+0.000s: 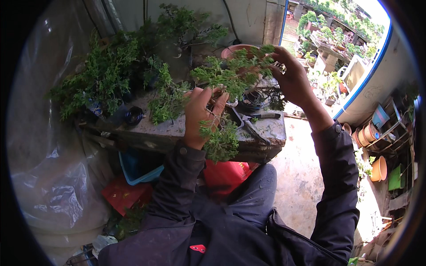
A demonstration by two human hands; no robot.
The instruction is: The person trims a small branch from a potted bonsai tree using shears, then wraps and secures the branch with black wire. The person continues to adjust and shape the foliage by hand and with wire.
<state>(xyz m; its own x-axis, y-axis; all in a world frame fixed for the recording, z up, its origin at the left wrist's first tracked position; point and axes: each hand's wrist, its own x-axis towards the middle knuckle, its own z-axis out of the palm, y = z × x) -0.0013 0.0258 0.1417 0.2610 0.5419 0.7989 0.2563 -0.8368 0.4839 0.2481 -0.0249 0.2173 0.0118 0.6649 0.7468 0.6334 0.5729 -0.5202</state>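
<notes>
A juniper bonsai [229, 74] with green foliage stands on the workbench in front of me, in a small dark pot [237, 120]. My left hand [203, 114] is shut on a branch near its middle, thumb and fingers pinched. At the tree's upper right, my right hand [289, 74] is raised with bent fingers against the outer foliage; whether they grip a twig is not clear. Pliers [254, 125] with grey and black handles lie beside the pot. Behind them sits a coil of dark wire [254, 99]. Another coil of wire [134, 115] rests on the left of the bench.
More junipers [109, 73] crowd the bench's left and back. A pink pot [233, 50] stands behind the tree. Under the bench are a blue plastic basin [138, 173] and a red container [223, 173]. Shelves with pots [367, 133] line the right side, by an open doorway.
</notes>
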